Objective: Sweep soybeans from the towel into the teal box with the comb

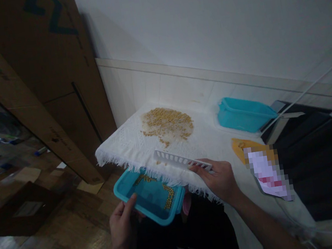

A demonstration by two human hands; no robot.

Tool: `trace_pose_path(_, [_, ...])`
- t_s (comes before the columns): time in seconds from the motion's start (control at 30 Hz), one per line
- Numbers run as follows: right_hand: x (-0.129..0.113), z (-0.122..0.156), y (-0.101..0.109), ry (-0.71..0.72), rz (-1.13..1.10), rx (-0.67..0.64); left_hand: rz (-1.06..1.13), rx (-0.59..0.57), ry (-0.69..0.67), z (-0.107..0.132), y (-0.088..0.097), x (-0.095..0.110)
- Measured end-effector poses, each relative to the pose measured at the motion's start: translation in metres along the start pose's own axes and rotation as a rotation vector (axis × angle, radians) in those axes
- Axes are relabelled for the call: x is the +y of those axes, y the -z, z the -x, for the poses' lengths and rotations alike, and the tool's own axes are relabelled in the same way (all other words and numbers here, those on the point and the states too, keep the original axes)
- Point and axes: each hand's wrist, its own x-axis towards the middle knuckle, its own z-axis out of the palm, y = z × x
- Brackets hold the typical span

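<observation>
My left hand (125, 221) grips the near left rim of a blue plastic basin (151, 192), its thumb over the edge. The basin is held just below the table's fringed front edge, with small yellow beans (169, 196) lying along its inner sides. In my right hand (218, 177) is a white slotted plastic strip (181, 160), its long side resting on the cloth near the edge. A few beans lie in front of the strip. Behind it, a spread pile of beans (167, 120), probably soybeans, lies on the white tablecloth (125, 140).
A second blue basin (244, 113) stands at the back right by the wall. Nearer lie a yellow item (239, 147) and a partly blurred phone-like object (269, 180). A tall cardboard box (64, 81) rises at left; cartons and scraps litter the wooden floor.
</observation>
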Motion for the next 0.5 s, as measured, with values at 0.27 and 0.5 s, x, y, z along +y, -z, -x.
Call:
trace_pose_path(0.27, [-0.01, 0.006, -0.002, 0.024, -0.084, -0.059, 0.047, 0.021, 0.023, 0.002, -0.004, 0.003])
trace_pose_path(0.5, [0.02, -0.015, 0.0, -0.087, 0.07, 0.196, 0.023, 0.037, 0.02, 0.002, -0.004, 0.003])
